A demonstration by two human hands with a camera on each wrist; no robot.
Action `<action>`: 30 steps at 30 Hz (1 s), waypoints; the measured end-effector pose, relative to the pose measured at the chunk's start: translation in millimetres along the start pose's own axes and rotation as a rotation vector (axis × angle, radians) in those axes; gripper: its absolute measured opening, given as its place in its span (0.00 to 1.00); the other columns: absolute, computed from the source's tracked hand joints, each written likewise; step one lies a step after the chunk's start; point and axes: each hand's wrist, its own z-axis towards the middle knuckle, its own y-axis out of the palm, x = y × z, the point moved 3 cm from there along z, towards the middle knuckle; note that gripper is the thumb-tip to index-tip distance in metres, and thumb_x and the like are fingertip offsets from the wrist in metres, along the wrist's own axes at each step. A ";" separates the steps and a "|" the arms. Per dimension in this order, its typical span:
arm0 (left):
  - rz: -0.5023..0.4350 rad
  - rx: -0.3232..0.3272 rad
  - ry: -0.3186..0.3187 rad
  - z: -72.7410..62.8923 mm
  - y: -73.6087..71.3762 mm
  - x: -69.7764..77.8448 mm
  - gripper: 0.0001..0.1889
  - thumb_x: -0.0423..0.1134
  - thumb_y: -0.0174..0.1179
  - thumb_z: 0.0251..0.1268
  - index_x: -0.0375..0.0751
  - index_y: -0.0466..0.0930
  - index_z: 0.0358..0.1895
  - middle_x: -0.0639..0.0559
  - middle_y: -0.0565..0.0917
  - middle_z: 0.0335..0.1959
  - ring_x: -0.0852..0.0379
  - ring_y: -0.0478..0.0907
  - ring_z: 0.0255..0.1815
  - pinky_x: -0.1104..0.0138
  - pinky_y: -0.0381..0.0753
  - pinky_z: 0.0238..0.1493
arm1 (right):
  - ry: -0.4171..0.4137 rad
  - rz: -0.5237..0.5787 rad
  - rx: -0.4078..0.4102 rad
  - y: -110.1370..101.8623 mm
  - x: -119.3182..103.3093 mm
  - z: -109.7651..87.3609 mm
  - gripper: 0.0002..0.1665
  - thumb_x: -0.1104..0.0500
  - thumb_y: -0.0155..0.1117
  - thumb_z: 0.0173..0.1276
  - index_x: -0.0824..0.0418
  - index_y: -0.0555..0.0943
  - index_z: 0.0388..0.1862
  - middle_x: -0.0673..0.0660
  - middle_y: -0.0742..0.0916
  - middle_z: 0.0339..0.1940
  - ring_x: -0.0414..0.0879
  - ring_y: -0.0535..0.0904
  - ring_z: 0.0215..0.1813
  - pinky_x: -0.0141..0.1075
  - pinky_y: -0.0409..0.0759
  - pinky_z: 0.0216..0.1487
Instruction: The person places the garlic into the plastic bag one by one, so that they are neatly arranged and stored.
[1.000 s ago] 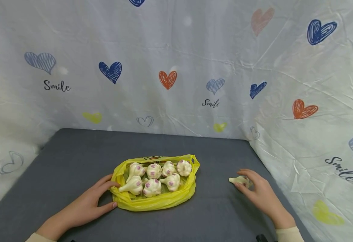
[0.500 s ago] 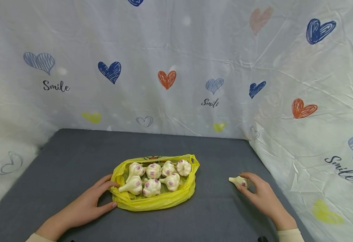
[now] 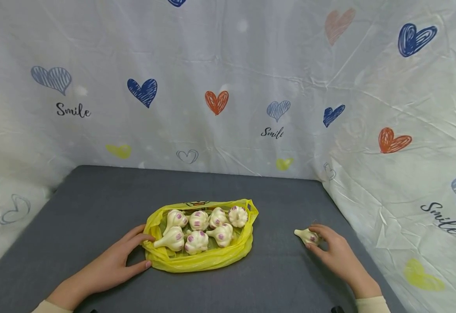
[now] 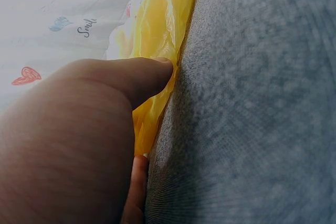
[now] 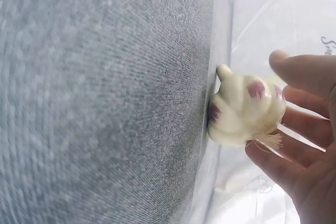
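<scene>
A yellow plastic bag (image 3: 204,263), its mouth rolled wide, holds several white garlic bulbs (image 3: 196,242) with purple patches. My left hand (image 3: 108,265) rests against the bag's left end, one fingertip over the rim and the thumb on the outside. In the left wrist view the thumb (image 4: 149,77) lies along the yellow plastic. To the right, a single garlic bulb (image 5: 244,108) lies on the table, its stem towards the bag. My right hand (image 3: 337,252) is around its root end with fingers loosely bent; in the right wrist view the thumb stands off the bulb.
The grey cloth-covered table (image 3: 107,195) extends behind the bag and between it and the single bulb. A white curtain (image 3: 243,56) printed with hearts and "Smile" hangs at the back and both sides.
My right hand has loosened and drawn back slightly to the right, uncovering more of the single garlic bulb. The left hand and the bag have stayed in place.
</scene>
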 end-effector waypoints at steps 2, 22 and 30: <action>0.000 0.000 0.000 -0.3 -0.2 0.4 0.31 0.69 0.65 0.74 0.60 0.77 0.72 0.33 0.61 0.84 0.25 0.64 0.81 0.31 0.75 0.65 | 0.012 0.001 -0.012 0.0 0.2 0.7 0.26 0.63 0.84 0.66 0.66 0.87 0.61 0.66 0.87 0.65 0.64 0.87 0.61 0.61 0.85 0.54; 0.013 0.013 0.013 -1.6 1.3 0.1 0.31 0.68 0.65 0.75 0.59 0.77 0.73 0.33 0.61 0.84 0.27 0.65 0.81 0.31 0.76 0.65 | 0.070 0.004 -0.073 8.2 8.2 5.7 0.30 0.64 0.85 0.64 0.68 0.85 0.63 0.67 0.87 0.63 0.63 0.86 0.61 0.60 0.84 0.56; 0.018 0.018 0.018 -2.1 1.5 -0.4 0.31 0.68 0.65 0.75 0.60 0.77 0.73 0.34 0.62 0.84 0.28 0.66 0.81 0.32 0.76 0.65 | 0.070 0.004 -0.074 8.0 9.3 7.7 0.29 0.63 0.85 0.64 0.67 0.85 0.63 0.64 0.88 0.61 0.60 0.87 0.59 0.56 0.86 0.52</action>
